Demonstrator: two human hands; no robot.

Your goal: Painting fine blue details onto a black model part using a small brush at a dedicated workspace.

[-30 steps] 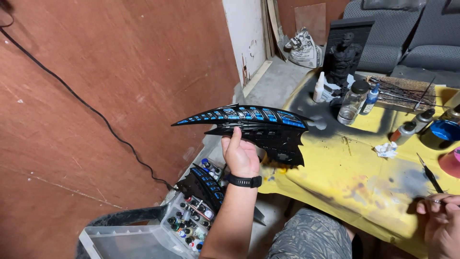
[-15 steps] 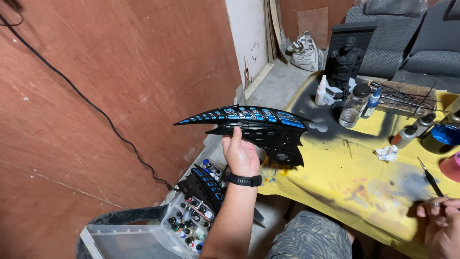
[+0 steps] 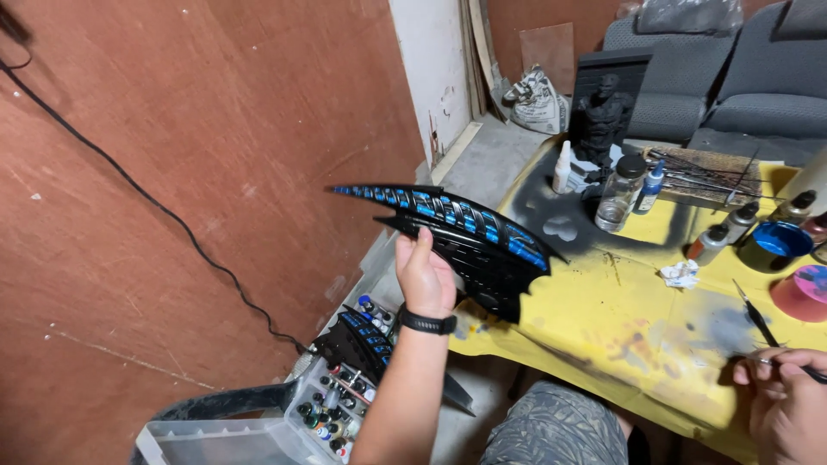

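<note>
Black-and-blue wing (image 3: pixel 465 241): held aloft at table (image 3: pixel 603 336) edge, left hand (image 3: pixel 426 275) clamped on its lower rim, blade extending up-left. Right hand (image 3: pixel 788 405) closed around brush (image 3: pixel 762 323).

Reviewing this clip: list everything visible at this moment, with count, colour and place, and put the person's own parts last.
Wing-shaped prop piece: one, black with blue stripes, held up over the table's left edge.
Second prop piece: one, black and blue, lying on the paint bottles below.
Small paint bottles: many, mixed colours, in a clear bin at the lower left.
Table: one, yellow cover with black overspray.
Glass jar: one, clear with black lid, at the back of the table.
Dark figurine: one, black, behind the jar.
Blue paint cup: one, right side.
Left hand: grips the prop; black wristband.
Right hand: holds a thin brush.
</note>
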